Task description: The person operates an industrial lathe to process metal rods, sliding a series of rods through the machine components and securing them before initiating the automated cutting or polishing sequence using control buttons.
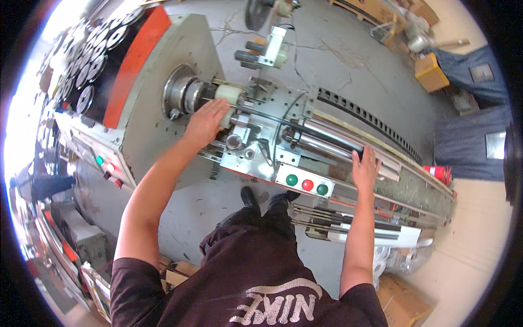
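A long dark rod [318, 131] runs from the chuck side along the machine's bed toward my right hand. My left hand [206, 124] lies against the white plastic cylinder [229, 96] beside the metal chuck [188, 94], its fingers stretched out and close together. Over the far part of the rod and the shiny metal bars [321, 146] rests my right hand [366, 168], fingers extended and thumb apart. The rod's surface under the right fingers is hidden. Between the hands sits a metal carriage plate [253, 163] with clamps and bolts.
A button panel [306, 184] with green and red buttons faces me. The large grey machine housing [163, 54] stands at left. Several dark rods [348, 220] lie on a white tray near my right forearm. A black cable chain [376, 122] borders the far side.
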The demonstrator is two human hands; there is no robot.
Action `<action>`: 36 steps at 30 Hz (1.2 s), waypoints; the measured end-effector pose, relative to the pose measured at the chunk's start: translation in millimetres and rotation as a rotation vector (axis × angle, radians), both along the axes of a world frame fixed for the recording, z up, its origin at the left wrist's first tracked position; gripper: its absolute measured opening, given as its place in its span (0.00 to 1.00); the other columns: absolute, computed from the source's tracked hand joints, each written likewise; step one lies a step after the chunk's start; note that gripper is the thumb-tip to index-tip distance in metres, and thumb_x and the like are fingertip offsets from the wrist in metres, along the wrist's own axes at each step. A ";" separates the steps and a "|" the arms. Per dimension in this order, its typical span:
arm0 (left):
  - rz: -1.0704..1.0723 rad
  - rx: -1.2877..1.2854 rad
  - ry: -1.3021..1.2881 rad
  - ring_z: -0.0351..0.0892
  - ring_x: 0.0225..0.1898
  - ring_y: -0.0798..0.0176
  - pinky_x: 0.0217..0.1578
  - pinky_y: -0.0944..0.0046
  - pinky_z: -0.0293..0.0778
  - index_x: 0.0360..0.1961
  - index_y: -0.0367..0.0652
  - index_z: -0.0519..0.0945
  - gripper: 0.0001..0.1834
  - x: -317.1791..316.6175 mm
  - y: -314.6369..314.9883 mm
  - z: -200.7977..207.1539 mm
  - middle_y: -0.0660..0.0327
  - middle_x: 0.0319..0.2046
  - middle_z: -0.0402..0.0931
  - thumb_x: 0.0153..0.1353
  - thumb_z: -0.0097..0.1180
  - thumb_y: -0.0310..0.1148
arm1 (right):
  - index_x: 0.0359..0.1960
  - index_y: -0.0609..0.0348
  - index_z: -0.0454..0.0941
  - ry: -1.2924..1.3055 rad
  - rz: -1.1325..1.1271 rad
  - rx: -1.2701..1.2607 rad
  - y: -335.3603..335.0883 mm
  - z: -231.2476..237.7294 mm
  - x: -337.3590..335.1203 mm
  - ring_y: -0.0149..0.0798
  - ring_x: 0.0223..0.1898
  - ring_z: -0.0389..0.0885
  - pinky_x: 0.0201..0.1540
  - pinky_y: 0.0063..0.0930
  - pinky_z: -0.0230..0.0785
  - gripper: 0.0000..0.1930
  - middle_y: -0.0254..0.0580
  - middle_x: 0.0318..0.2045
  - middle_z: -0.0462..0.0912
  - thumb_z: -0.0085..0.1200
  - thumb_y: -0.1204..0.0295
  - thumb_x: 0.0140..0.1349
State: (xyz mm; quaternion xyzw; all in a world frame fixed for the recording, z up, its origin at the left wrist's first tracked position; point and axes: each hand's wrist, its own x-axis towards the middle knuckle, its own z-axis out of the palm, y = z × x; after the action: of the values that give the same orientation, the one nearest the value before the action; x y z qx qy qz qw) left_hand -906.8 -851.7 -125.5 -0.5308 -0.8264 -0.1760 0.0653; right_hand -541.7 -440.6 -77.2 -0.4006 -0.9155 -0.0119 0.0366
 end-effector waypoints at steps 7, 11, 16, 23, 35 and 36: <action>0.094 0.093 -0.018 0.71 0.70 0.45 0.74 0.48 0.65 0.74 0.42 0.67 0.47 5.9 -9.3 -10.1 0.49 0.66 0.75 0.49 0.69 0.20 | 0.80 0.56 0.58 0.011 0.050 0.024 -11.4 -8.1 1.2 0.50 0.82 0.51 0.82 0.58 0.34 0.36 0.49 0.81 0.58 0.46 0.48 0.79; 0.222 0.152 -0.043 0.66 0.73 0.41 0.76 0.48 0.61 0.77 0.40 0.63 0.46 12.1 -3.0 -10.8 0.45 0.69 0.70 0.54 0.58 0.15 | 0.80 0.57 0.58 0.016 0.049 0.036 -10.5 -10.6 4.5 0.50 0.82 0.51 0.82 0.59 0.35 0.37 0.49 0.81 0.59 0.47 0.48 0.78; 0.309 0.015 -0.024 0.57 0.79 0.40 0.78 0.49 0.57 0.78 0.34 0.58 0.47 7.7 1.9 -12.5 0.43 0.75 0.61 0.54 0.59 0.15 | 0.80 0.58 0.59 0.028 0.059 0.035 -3.0 -14.1 14.3 0.53 0.81 0.54 0.81 0.61 0.37 0.37 0.51 0.79 0.61 0.48 0.48 0.78; 0.291 -0.016 0.017 0.61 0.77 0.43 0.79 0.50 0.57 0.76 0.32 0.62 0.39 2.8 -7.2 -19.3 0.43 0.74 0.65 0.60 0.53 0.16 | 0.79 0.58 0.60 0.096 0.080 0.079 -5.9 -21.4 15.9 0.56 0.80 0.56 0.80 0.62 0.39 0.37 0.52 0.78 0.63 0.50 0.49 0.77; 0.310 -0.071 0.054 0.67 0.73 0.44 0.76 0.49 0.62 0.63 0.34 0.73 0.29 -20.8 -1.8 -13.7 0.45 0.65 0.74 0.58 0.60 0.21 | 0.79 0.54 0.60 0.024 0.075 0.138 -17.6 -16.2 15.4 0.55 0.80 0.57 0.81 0.62 0.38 0.36 0.48 0.78 0.64 0.49 0.48 0.78; 0.312 -0.104 0.063 0.68 0.73 0.46 0.76 0.50 0.60 0.61 0.36 0.74 0.28 -23.0 -1.6 -15.9 0.47 0.63 0.75 0.57 0.62 0.22 | 0.79 0.54 0.60 0.015 0.071 0.141 -19.1 -15.2 14.4 0.55 0.80 0.57 0.81 0.62 0.38 0.35 0.47 0.78 0.64 0.49 0.48 0.78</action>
State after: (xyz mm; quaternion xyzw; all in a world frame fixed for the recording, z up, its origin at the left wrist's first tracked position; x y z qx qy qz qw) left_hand -929.8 -853.3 -141.5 -0.4039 -0.9043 -0.1042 0.0902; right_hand -527.3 -459.6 -92.4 -0.3644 -0.9257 -0.0720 0.0721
